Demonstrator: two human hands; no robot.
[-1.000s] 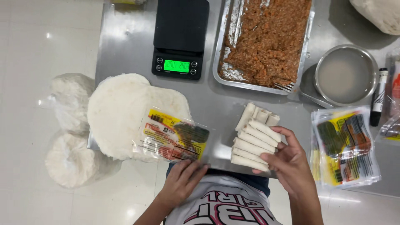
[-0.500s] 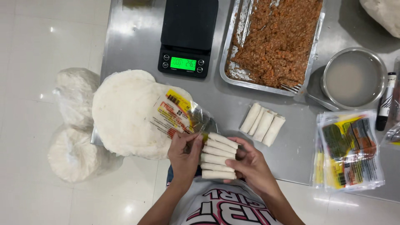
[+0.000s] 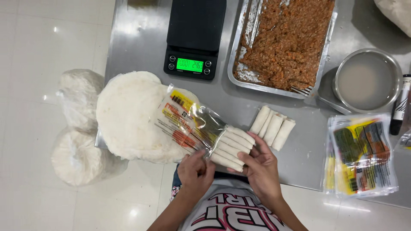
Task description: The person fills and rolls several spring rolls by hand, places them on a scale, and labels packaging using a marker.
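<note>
Five rolls at one printed bag

Left hand (image 3: 196,171) pinches the printed bag (image 3: 188,124); right hand (image 3: 261,169) cups five rolls (image 3: 231,147). Four loose rolls (image 3: 274,127) lie on the desk (image 3: 141,47).

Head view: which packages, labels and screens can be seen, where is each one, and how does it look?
Printed clear bag: centre, over the white wrapper stack, yellow, red and dark print; left hand and right hand slide pale rolls in.
Scale screen: top centre, small green rectangle on the black scale.
Filled packages: right edge, flat, yellow, green and red.
</note>
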